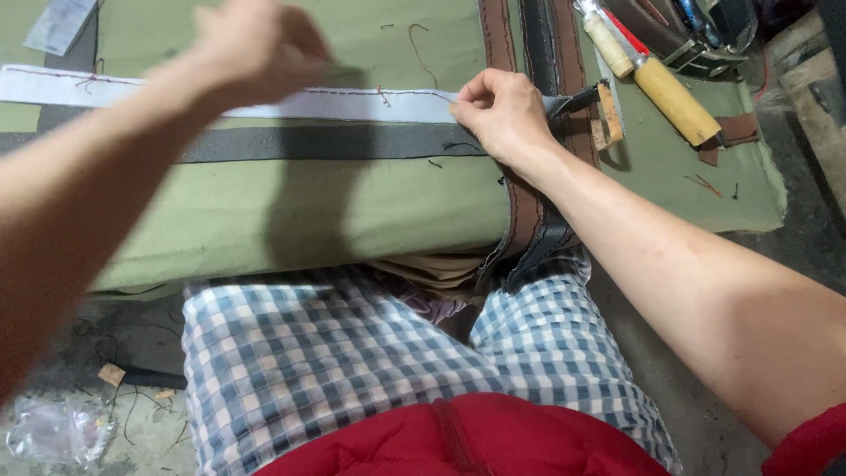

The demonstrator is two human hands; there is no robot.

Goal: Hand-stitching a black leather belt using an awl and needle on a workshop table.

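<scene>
A long pale grey strap [352, 104] with a line of dark red stitching lies across a green cloth-covered bench [291, 211]. My right hand [500, 110] pinches the strap's right end, pressing it down beside a small wooden block [608, 115]. My left hand [256, 48] is raised above the strap, blurred, fingers closed as if on a thread; the thread itself is too thin to see in it. A dark grey strip [326, 143] runs parallel just below the strap.
Brown and black leather belts [538, 44] run from the bench top down over its front edge. Two wooden-handled tools [674, 99] lie at the right, near a dark belt with a buckle [696, 40]. Thread scraps lie on the cloth and floor.
</scene>
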